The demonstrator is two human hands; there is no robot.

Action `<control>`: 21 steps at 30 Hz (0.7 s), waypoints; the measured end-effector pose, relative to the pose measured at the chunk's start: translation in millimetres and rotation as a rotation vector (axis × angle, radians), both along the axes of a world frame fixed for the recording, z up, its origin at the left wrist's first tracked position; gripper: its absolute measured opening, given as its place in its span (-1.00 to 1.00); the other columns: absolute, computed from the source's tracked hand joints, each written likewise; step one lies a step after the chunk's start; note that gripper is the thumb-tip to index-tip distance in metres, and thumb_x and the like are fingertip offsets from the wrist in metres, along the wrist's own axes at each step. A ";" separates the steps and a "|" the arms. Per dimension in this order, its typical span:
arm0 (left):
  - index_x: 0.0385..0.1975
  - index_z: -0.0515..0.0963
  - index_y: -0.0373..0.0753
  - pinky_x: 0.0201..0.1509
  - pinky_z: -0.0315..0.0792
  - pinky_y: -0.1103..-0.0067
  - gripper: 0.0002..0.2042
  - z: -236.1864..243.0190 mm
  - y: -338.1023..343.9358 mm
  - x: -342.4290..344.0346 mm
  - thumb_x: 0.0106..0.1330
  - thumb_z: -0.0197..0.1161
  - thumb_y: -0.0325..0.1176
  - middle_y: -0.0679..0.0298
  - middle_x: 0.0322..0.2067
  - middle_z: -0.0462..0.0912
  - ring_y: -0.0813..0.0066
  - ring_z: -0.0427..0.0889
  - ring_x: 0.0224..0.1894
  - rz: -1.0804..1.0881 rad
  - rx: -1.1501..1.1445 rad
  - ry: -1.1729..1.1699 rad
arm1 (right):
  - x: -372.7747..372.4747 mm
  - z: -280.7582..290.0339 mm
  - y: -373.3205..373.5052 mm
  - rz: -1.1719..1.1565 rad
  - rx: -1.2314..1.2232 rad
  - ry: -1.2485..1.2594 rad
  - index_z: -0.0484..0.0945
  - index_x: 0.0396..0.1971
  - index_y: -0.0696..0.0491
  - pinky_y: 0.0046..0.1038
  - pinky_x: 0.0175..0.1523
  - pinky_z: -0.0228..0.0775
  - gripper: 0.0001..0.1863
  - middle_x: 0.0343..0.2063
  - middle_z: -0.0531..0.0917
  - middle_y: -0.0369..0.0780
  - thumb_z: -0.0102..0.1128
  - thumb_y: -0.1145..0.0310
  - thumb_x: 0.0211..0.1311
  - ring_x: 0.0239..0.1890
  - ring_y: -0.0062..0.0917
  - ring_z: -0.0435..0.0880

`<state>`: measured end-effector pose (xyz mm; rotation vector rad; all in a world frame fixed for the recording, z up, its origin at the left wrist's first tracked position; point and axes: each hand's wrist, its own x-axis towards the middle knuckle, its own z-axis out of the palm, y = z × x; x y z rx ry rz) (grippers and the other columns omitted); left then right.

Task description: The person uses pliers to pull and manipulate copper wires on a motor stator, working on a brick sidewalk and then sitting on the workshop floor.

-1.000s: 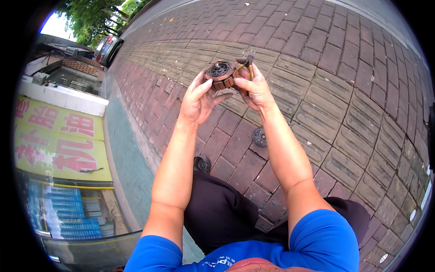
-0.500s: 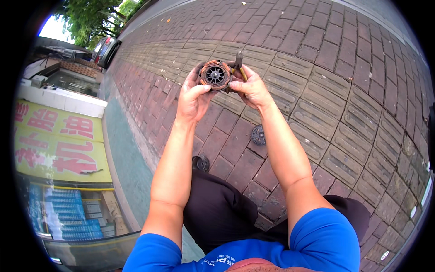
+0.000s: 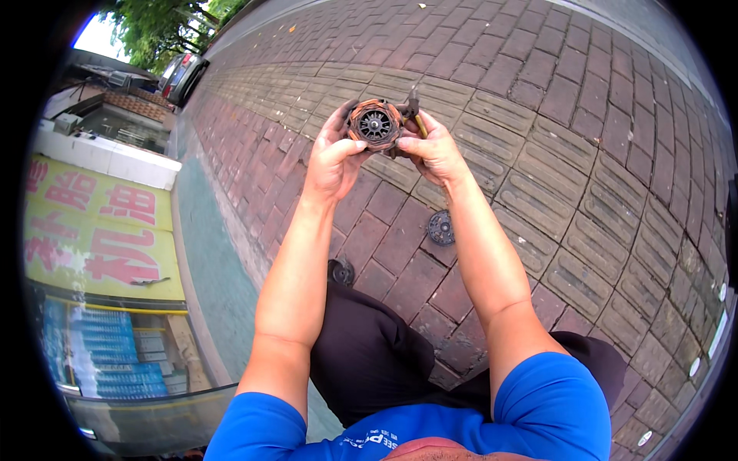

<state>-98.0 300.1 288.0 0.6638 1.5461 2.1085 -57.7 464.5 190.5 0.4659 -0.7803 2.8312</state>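
I hold a round part (image 3: pixel 375 123), with copper windings around a black spoked centre, face up between both hands. My left hand (image 3: pixel 337 160) is closed on its left side, thumb along the lower edge. My right hand (image 3: pixel 435 154) grips its right side along with pliers (image 3: pixel 413 104) that have yellow handles and point upward; some fingers are hidden behind them. A dark metal disc (image 3: pixel 440 227) lies on the paving beside my right forearm. Another dark object (image 3: pixel 341 271), partly hidden by my left knee, is too unclear to name.
Brick paving (image 3: pixel 392 230) with ridged tiles surrounds me. To the left are a concrete strip, a yellow signboard (image 3: pixel 100 230), a glass case (image 3: pixel 115 346) with blue packages and a low white wall (image 3: pixel 131 161). A parked car (image 3: pixel 181 77) and trees stand at the top left.
The wound part has turned from a tilted side view to show its spoked face, then shifted slightly to the right. Both hands have kept their hold, and the pliers are more upright.
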 end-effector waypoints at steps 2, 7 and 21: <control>0.28 0.26 -0.30 0.24 0.47 0.22 -0.33 0.9 0.1 0.3 0.04 0.14 -0.64 0.05 0.17 0.44 0.17 0.49 0.20 -0.010 0.014 -0.013 | 0.3 0.2 0.6 0.002 0.000 0.004 0.37 0.21 0.15 -0.43 0.03 0.53 -0.35 0.01 0.58 -0.19 0.37 0.62 0.07 -0.02 -0.51 0.62; 0.28 0.27 -0.28 0.23 0.48 0.25 -0.32 4.6 1.2 2.8 0.03 0.11 -0.71 0.07 0.17 0.44 0.21 0.49 0.19 -0.038 0.068 -0.036 | 0.3 0.7 1.3 -0.004 0.008 0.013 0.37 0.21 0.16 -0.43 0.03 0.53 -0.35 0.01 0.59 -0.19 0.37 0.63 0.06 -0.04 -0.51 0.63; 0.27 0.30 -0.30 0.19 0.52 0.21 -0.48 2.2 -1.9 0.3 0.24 0.04 -0.59 0.02 0.14 0.49 0.14 0.54 0.15 0.018 0.058 -0.047 | -0.5 1.0 -0.9 0.004 0.029 0.021 0.38 0.21 0.15 -0.44 -0.07 0.53 -0.34 -0.02 0.61 -0.21 0.39 0.61 0.05 -0.10 -0.52 0.65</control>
